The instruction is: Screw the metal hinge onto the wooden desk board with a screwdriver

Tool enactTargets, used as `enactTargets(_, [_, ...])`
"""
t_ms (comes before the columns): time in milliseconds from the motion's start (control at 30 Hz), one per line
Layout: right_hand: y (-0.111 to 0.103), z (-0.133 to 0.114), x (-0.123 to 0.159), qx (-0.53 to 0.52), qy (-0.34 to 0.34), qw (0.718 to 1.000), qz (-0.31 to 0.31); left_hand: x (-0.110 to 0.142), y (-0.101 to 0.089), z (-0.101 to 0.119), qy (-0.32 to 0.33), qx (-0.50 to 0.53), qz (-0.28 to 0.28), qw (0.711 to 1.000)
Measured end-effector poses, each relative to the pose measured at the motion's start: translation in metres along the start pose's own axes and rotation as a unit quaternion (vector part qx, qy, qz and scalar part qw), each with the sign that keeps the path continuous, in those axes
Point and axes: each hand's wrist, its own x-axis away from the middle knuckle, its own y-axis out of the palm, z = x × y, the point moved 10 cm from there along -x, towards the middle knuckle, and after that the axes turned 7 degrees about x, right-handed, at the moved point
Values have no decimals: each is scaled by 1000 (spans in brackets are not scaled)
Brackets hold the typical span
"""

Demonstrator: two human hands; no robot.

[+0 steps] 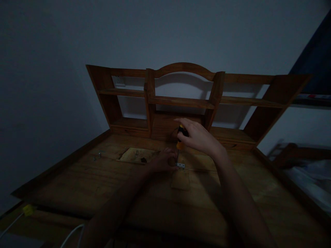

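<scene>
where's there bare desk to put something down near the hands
Bare desk lies left of the left hand, in front of the flat board. More lies right of the right hand. Crowded around the screwdriver, metal bracket and small wood block.

Screwdriver point(180, 137): black-and-yellow handle, thin metal shaft, standing near upright, tip down on small metal hinge point(180, 165). Handle top wrapped by right hand point(196, 137). Hinge: pale, shiny, lying flat on wooden desk point(103, 186), at top edge of small wood piece point(180, 179). Left hand point(162, 162) pressed just beside hinge, touching shaft base.
</scene>
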Motion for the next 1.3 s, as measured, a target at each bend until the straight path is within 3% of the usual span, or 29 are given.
enactTargets(200, [-3, 1, -1, -17, -6, 1000, 22, -1, 1, 3, 18, 19, 11, 1000])
enactTargets(533, [-3, 3, 1, -23, -9, 1000, -15, -1, 1, -2, -23, 34, -3, 999])
enactTargets(767, [-3, 5, 1, 15, 31, 999, -7, 0, 2, -1, -23, 16, -2, 1000])
enactTargets(933, [-3, -2, 1, -16, -10, 1000, -10, 1, 1, 0, -9, 8, 11, 1000])
enactTargets(1133, [-2, 2, 0, 7, 15, 1000, 7, 0, 3, -2, -11, 3, 1, 1000])
enactTargets(1300, [-3, -3, 0, 9, -3, 1000, 0, 1, 4, -1, -14, 1, 1, 1000])
